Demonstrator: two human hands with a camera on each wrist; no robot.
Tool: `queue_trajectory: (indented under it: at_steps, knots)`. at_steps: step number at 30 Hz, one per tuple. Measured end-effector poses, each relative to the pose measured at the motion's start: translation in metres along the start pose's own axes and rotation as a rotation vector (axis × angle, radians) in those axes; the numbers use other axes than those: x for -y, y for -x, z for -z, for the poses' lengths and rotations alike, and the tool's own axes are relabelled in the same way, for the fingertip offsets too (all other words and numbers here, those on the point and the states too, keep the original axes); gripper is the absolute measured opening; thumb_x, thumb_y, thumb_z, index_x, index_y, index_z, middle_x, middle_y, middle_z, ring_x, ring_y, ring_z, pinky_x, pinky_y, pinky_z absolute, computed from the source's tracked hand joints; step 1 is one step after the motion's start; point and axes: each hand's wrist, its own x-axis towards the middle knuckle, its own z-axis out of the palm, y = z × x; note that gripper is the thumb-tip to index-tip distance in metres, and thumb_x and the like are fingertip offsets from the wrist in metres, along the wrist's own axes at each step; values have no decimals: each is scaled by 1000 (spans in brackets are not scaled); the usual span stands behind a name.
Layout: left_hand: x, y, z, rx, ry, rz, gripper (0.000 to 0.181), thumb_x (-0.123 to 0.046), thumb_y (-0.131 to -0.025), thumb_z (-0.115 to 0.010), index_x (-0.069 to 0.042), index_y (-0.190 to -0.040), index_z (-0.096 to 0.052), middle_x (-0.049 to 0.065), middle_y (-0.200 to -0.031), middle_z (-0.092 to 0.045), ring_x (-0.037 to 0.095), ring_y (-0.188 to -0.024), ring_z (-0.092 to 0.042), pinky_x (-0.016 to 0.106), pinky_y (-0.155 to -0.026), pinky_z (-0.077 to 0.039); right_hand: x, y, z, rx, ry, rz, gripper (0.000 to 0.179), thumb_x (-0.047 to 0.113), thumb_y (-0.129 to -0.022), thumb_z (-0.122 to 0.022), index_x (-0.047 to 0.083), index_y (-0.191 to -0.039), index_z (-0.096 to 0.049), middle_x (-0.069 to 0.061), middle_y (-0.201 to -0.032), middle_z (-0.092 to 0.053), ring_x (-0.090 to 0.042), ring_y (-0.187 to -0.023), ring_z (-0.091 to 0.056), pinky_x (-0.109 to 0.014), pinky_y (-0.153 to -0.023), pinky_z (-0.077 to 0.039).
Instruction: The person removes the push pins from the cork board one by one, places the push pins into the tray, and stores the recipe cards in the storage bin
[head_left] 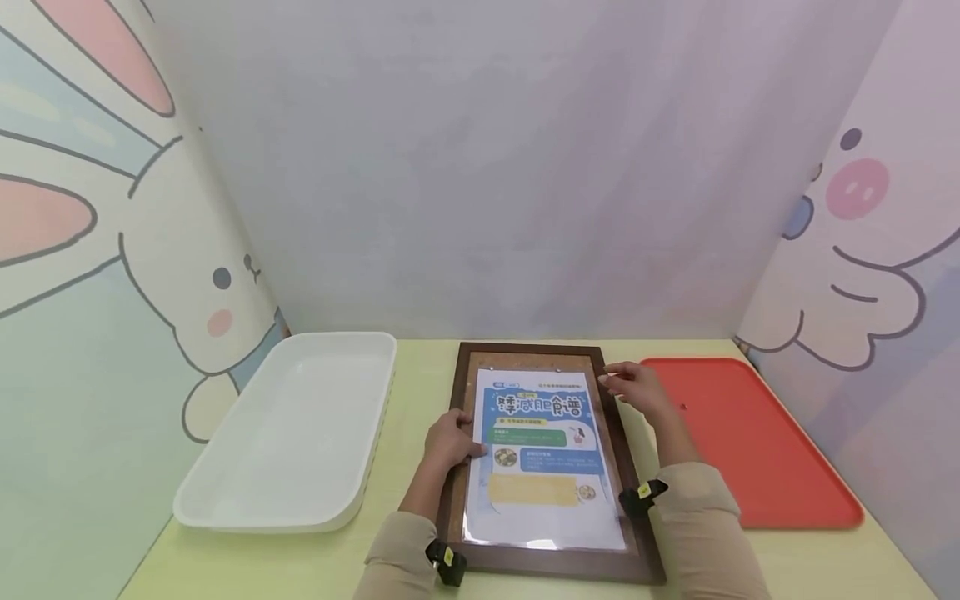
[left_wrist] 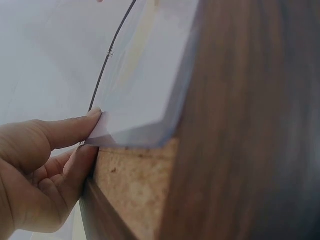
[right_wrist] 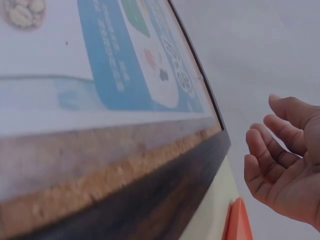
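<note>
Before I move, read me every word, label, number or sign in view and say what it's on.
"减肥食谱": big title on the printed sheet in the brown frame; the character before it is unclear.
The sheet's smaller lines, including on the green banner and blue banner: too small or blurred.
Yellow labels on the black wrist devices: too small.

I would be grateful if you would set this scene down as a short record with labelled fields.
Surface: yellow-green table
Centre: framed cork board
On the board: printed sheet, lying flat overall
Left hand: pinches the sheet's left edge
Right hand: near the board's upper right edge, fingers loosely bent, holding nothing visible
Left of board: white tray
Right of board: red tray
</note>
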Motion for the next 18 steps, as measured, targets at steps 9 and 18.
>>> queue_trajectory:
  at_steps: [9, 18]
  knots:
    - [0, 1, -2, -17, 1, 20, 55, -2, -63, -84, -4, -112, -58, 14, -93, -55, 23, -73, -55, 28, -52, -49, 7, -15, -34, -48, -3, 10, 43, 15, -88, -62, -9, -122, -52, -21, -104, -58, -30, -88, -56, -40, -71, -50]
    - [0, 4, -1, -15, 8, -10, 53, -2, -64, -83, -3, -112, -58, 14, -89, -55, 20, -65, -56, 27, -50, -49, 2, -38, -66, -169, -35, -89, 38, 12, -91, -57, -1, -126, -53, -19, -111, -54, -30, -95, -53, -37, -78, -47]
